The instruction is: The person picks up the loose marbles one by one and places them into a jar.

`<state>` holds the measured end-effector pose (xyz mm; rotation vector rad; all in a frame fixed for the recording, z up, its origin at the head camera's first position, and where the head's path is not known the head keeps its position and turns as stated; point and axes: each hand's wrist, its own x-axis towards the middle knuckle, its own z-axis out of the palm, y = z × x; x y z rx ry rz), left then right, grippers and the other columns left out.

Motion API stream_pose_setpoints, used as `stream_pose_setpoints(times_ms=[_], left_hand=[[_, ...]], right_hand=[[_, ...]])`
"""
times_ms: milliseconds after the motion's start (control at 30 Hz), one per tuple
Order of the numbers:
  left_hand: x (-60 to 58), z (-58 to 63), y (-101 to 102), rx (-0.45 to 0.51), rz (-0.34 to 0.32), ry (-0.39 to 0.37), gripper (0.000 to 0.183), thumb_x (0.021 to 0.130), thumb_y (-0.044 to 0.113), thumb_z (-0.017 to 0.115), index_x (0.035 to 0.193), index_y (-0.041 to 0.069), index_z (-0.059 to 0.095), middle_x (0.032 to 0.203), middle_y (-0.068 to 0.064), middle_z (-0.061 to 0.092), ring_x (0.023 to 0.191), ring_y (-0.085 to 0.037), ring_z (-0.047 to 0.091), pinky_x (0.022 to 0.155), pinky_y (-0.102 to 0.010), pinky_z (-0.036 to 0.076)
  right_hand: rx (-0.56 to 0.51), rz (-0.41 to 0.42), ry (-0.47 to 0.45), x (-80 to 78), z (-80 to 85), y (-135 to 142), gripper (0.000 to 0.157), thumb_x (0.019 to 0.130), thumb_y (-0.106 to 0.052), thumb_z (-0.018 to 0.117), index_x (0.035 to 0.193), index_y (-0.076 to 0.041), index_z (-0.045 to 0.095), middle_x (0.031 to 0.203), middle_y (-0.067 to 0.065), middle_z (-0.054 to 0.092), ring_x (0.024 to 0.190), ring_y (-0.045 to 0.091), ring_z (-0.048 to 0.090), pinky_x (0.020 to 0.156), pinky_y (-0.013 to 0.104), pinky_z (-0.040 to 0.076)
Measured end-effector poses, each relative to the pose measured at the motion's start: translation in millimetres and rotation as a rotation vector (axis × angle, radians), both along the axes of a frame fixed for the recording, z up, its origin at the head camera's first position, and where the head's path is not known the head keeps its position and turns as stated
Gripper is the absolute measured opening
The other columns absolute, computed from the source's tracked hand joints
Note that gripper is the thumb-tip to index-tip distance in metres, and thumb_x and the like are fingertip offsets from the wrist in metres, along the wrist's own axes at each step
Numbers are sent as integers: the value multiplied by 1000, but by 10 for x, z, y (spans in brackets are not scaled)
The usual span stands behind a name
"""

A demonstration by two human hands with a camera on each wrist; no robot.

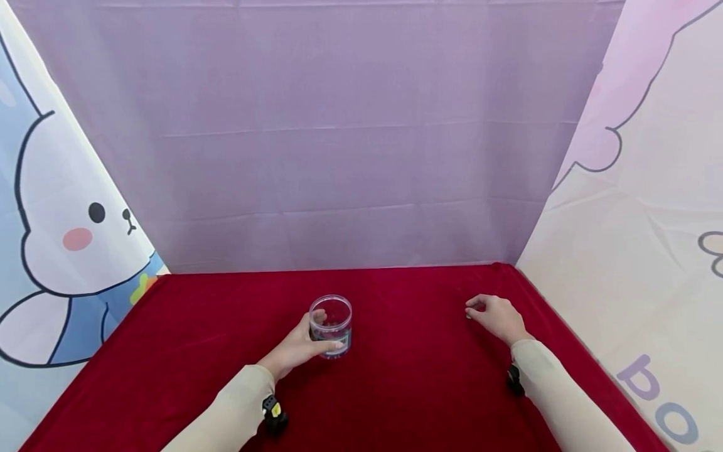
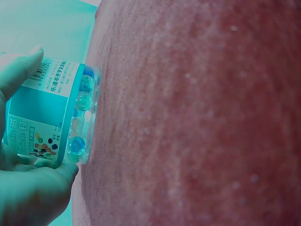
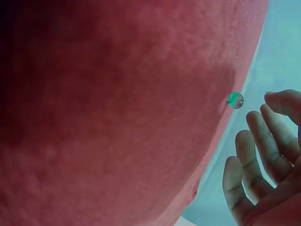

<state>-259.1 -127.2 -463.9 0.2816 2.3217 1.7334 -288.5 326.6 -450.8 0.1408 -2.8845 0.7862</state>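
My left hand (image 1: 299,346) grips a clear plastic jar (image 1: 332,329) around its side, thumb across the front. The jar has an open top and stands upright, near the middle of the red cloth. In the left wrist view its printed label (image 2: 42,110) shows, with several glass marbles (image 2: 83,101) at the bottom. To the right, my right hand (image 1: 498,317) is low over the cloth with fingers relaxed and apart. A single green-swirled marble (image 3: 235,100) lies on the cloth just beyond its fingertips, a small gap between them. The head view does not show this marble clearly.
A red velvet cloth (image 1: 407,389) covers the table. Behind it hangs a purple curtain (image 1: 350,138). Printed cartoon sheets, one on the left (image 1: 73,207) and one on the right (image 1: 632,251), border the sides.
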Motion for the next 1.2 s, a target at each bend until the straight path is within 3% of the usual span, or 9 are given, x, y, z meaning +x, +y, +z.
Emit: stream_pose_setpoints(times_ms=[433, 1200], left_hand=[[-10, -12, -1, 5, -1, 2, 94, 82, 34, 85, 153, 9, 29, 155, -12, 35, 138, -34, 34, 105, -57, 40], [-24, -30, -3, 8, -4, 11, 95, 82, 32, 85, 153, 7, 28, 155, -15, 36, 139, -34, 34, 106, -57, 39]], right_hand=[[55, 10, -97, -25, -33, 0, 29, 94, -24, 69, 119, -9, 72, 111, 10, 70, 104, 33, 63, 82, 56, 50], [83, 21, -109, -33, -39, 7, 21, 94, -17, 69, 113, -9, 73, 108, 9, 71, 101, 31, 64, 79, 53, 52]])
